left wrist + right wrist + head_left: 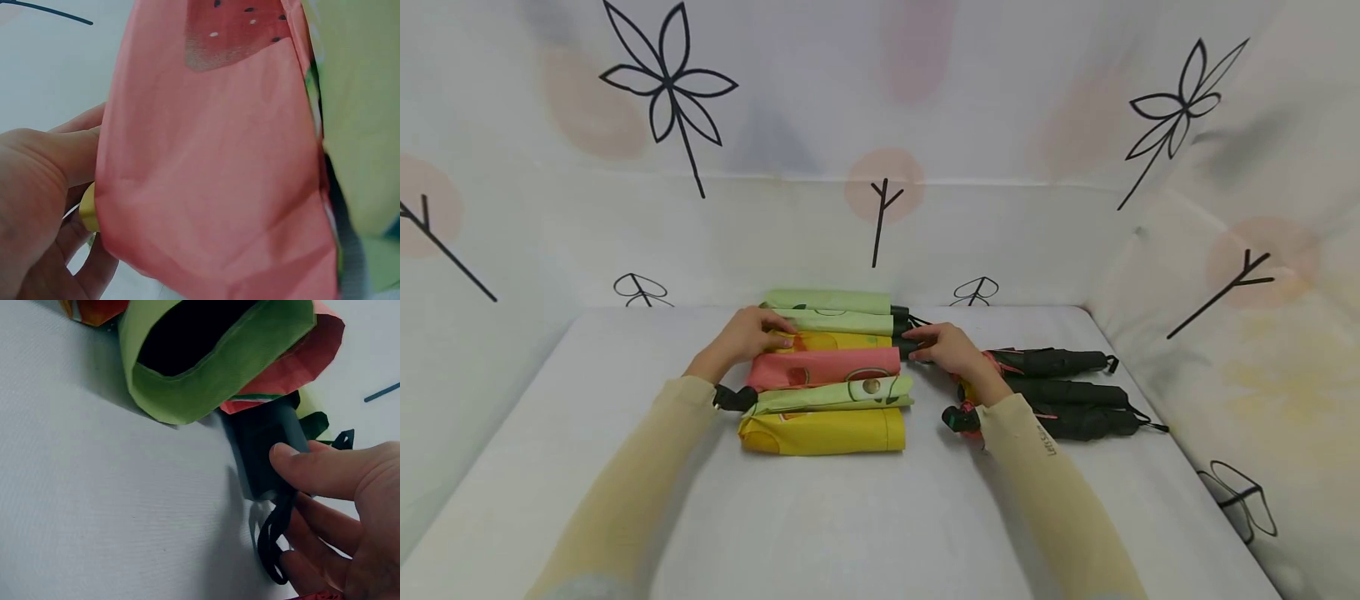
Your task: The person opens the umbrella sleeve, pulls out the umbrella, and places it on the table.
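Observation:
Folded umbrellas in printed fabric sleeves lie in a column on the table. My left hand (751, 333) holds the left end of a yellow-sleeved umbrella (842, 342); in the left wrist view, a pink sleeve (212, 162) hides most of it. At the other end, my right hand (951, 346) pinches its black handle (262, 447), thumb on top, a wrist strap (272, 540) hanging beside the fingers. Two light-green-sleeved umbrellas (827, 300) lie behind it. Nearer me are the pink sleeve, a green sleeve (831, 395) with an open mouth, and another yellow sleeve (823, 433).
On the right side of the table, several black-wrapped folded umbrellas (1067, 392) lie side by side, partly under my right forearm. A black handle (735, 398) sticks out left of the green sleeve. White patterned cloth walls (790, 225) enclose the table (820, 533).

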### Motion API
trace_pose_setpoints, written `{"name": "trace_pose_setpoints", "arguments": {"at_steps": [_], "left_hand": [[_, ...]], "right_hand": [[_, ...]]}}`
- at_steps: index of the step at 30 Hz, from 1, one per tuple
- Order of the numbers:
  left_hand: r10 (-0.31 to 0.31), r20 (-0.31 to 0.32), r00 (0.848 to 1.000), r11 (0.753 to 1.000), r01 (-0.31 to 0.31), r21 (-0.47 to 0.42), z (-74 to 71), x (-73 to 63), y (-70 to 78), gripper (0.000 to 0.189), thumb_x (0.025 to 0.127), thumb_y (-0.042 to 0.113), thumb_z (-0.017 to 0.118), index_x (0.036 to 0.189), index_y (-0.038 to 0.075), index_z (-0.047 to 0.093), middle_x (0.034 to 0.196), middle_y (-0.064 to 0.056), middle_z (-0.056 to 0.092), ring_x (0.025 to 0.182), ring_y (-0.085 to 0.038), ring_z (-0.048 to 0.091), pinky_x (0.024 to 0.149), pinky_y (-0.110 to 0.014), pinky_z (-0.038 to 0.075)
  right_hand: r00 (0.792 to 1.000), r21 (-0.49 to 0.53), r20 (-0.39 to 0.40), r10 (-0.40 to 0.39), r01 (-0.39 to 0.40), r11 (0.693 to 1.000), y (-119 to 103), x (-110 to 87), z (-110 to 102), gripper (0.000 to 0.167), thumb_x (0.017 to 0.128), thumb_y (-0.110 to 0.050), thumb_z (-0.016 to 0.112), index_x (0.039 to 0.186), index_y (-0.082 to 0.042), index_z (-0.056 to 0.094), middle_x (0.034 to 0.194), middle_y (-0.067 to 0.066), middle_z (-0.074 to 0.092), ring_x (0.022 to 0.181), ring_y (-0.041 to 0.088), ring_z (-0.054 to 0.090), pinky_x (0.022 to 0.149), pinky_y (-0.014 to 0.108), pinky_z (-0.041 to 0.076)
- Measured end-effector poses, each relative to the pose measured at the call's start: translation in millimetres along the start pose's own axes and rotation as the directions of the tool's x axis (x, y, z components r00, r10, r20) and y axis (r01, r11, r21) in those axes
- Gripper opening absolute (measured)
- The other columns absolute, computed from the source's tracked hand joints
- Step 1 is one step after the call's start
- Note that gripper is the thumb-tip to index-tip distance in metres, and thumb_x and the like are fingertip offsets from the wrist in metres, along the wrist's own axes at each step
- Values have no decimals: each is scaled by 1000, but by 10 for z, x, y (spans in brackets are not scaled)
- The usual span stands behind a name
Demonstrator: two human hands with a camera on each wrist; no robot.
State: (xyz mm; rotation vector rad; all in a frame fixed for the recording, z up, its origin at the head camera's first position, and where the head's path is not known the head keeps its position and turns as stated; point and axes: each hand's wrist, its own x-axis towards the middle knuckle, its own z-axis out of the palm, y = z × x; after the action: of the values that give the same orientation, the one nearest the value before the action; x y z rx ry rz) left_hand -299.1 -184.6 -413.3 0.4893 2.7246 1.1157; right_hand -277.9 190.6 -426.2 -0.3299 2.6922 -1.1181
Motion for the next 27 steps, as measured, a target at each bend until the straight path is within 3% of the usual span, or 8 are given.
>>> {"name": "trace_pose_setpoints", "arguments": {"at_steps": [4,16,20,27], "left_hand": [[0,2,1000,1000,0,1,-16,-13,11,22,89,15,77,111,12,78,125,-13,63,110,-31,57,90,-46,49],[51,33,998,998,-52,38,-74,-50,-14,23,91,16,75,113,11,76,123,-13,65,98,-25,61,81,-38,52],[50,38,998,998,-51,24,-76,-48,-25,23,91,16,75,113,11,77,123,-14,65,95,-24,62,79,-37,52],[49,34,998,999,-50,19,-71,-42,-58,21,91,16,75,112,13,77,122,-11,66,102,-26,60,85,-42,50]], "right_hand": [[1000,-17,-8,-9,9,1000,-15,0,21,43,89,-12,75,131,-13,67,115,11,71,94,20,65,81,34,47],[999,77,-48,-15,19,997,-7,-10,28,39,93,-8,70,131,-9,65,116,15,67,80,21,64,69,32,48],[999,122,-52,11,-5,993,14,-26,-12,37,96,-11,67,133,-12,64,113,14,66,84,24,62,68,33,47],[999,178,-37,37,-30,984,19,-71,-132,37,98,-15,65,135,-13,61,126,16,62,93,32,59,69,40,50]]}}
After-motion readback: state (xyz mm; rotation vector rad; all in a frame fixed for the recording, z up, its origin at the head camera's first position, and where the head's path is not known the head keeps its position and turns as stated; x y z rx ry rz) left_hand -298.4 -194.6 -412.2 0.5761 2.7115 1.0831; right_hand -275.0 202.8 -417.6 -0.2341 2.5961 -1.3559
